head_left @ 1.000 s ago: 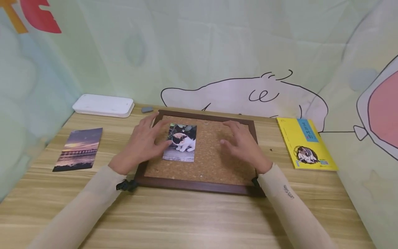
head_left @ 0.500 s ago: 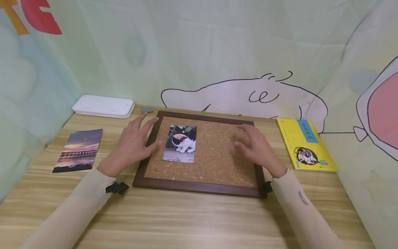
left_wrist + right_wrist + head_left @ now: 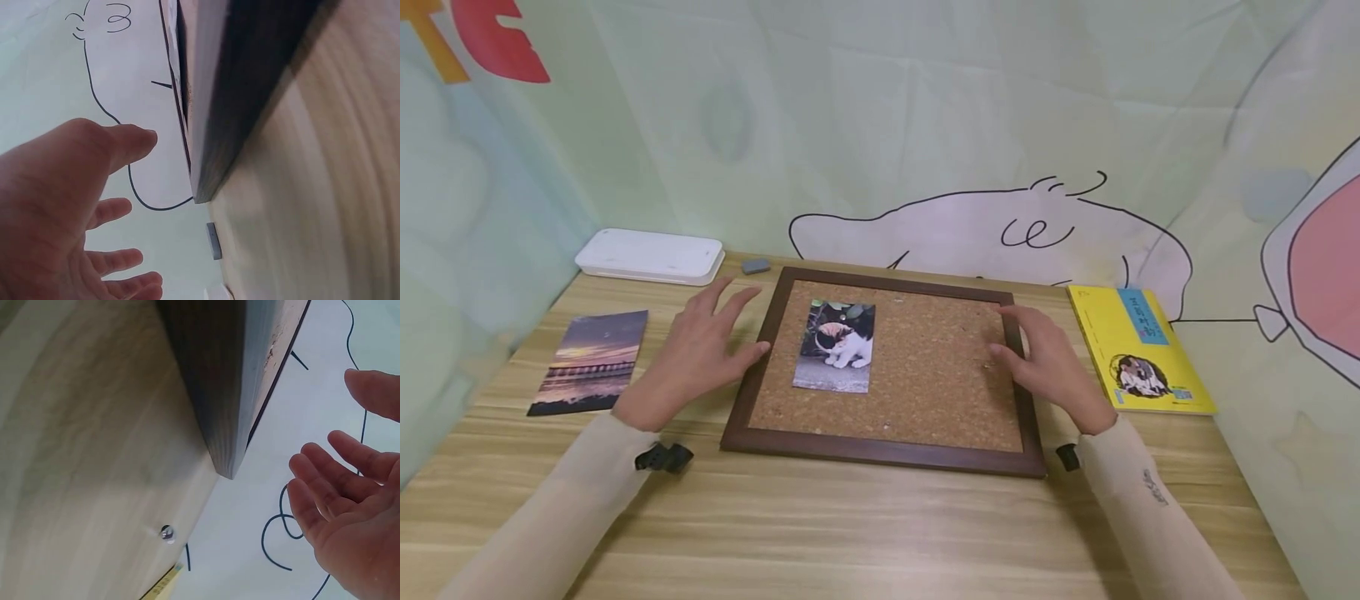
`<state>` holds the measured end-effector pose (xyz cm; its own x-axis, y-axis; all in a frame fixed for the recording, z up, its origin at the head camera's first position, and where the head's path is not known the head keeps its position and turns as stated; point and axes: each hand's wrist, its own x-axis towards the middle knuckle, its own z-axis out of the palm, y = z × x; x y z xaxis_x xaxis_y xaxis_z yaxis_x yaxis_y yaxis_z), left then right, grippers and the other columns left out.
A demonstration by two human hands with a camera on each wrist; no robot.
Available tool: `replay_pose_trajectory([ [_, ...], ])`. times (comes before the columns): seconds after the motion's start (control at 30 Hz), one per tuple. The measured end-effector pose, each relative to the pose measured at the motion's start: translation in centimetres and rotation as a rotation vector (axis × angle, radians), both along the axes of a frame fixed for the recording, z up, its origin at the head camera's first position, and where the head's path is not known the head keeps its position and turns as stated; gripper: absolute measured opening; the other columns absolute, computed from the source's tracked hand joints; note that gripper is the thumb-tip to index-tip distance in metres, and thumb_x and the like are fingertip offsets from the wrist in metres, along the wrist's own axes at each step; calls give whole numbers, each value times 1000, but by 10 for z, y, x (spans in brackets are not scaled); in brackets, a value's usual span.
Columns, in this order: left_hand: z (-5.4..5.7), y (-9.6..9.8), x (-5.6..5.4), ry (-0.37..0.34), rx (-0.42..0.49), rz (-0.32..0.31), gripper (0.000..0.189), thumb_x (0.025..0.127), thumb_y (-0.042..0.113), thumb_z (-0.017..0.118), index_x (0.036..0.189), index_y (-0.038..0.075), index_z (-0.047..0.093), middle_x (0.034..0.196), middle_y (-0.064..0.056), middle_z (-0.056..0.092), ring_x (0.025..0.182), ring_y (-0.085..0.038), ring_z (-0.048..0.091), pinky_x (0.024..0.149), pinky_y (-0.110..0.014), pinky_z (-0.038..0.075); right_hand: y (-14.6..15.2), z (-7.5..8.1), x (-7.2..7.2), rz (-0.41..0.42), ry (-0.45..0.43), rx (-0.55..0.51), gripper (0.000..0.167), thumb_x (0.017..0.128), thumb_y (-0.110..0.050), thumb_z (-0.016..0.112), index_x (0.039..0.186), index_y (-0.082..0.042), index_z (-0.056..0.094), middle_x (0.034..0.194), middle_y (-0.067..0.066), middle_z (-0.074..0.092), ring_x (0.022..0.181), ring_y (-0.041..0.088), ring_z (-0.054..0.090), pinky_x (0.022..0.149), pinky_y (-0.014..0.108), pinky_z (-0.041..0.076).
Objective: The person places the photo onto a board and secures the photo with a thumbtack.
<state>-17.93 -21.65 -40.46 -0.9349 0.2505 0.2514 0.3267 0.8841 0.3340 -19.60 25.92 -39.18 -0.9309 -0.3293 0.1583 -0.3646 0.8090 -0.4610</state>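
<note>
A cork board (image 3: 940, 392) in a dark brown frame lies flat on the wooden table, mid-view in the head view. On its left half is a photo of a cat (image 3: 838, 354) with a small shiny pin (image 3: 842, 317) near its top. My left hand (image 3: 696, 358) is spread beside the left frame edge, thumb tip over the frame, holding nothing. At the opposite side my right hand (image 3: 1051, 362) hovers with loosely bent fingers, its thumb and index tips over the right edge, also holding nothing. Both wrist views show the hands apart from the frame (image 3: 225, 94).
A sunset photo (image 3: 591, 362) lies left of the board. Behind it stand a white case (image 3: 651, 257) and a small grey block (image 3: 756, 266). A yellow book (image 3: 1138, 350) is at the right. The right wrist view shows a small shiny pin (image 3: 167, 534) on the table.
Both hands have moved outward from over the board, the left one leftward and the right one rightward. The board and cat photo have stayed in place.
</note>
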Motion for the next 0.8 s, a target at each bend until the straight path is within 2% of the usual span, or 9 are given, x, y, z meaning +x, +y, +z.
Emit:
replay_pose_trajectory([
  [0.13, -2, -4, 3, -19, -7, 7, 74, 98, 31, 76, 160, 8, 43, 167, -38, 29, 143, -68, 39, 106, -84, 39, 5, 0, 2, -36, -39, -4, 58, 105, -18, 69, 154, 6, 48, 156, 31, 52, 147, 50, 48, 121, 67, 39],
  [0.3, -4, -11, 6, -33, -23, 27, 76, 98, 32, 76, 161, 8, 42, 168, -37, 28, 144, -67, 37, 107, -84, 38, 17, -1, 3, -34, -19, -16, 56, 104, -16, 69, 152, 6, 50, 154, 32, 54, 141, 51, 52, 116, 68, 44],
  [0.57, -7, -23, 7, -16, -29, 52, 82, 95, 33, 80, 162, 8, 40, 166, -38, 30, 141, -68, 40, 106, -85, 38, 32, -3, 8, -69, -26, -1, 54, 105, -17, 68, 150, 7, 52, 151, 33, 55, 138, 52, 54, 113, 69, 45],
  [0.8, -9, -32, 9, 14, -28, 54, 81, 94, 32, 80, 160, 5, 40, 164, -39, 32, 138, -70, 41, 107, -85, 35, 42, -6, 11, -100, -69, 6, 52, 106, -20, 67, 149, 5, 53, 151, 33, 55, 138, 53, 53, 110, 70, 47],
])
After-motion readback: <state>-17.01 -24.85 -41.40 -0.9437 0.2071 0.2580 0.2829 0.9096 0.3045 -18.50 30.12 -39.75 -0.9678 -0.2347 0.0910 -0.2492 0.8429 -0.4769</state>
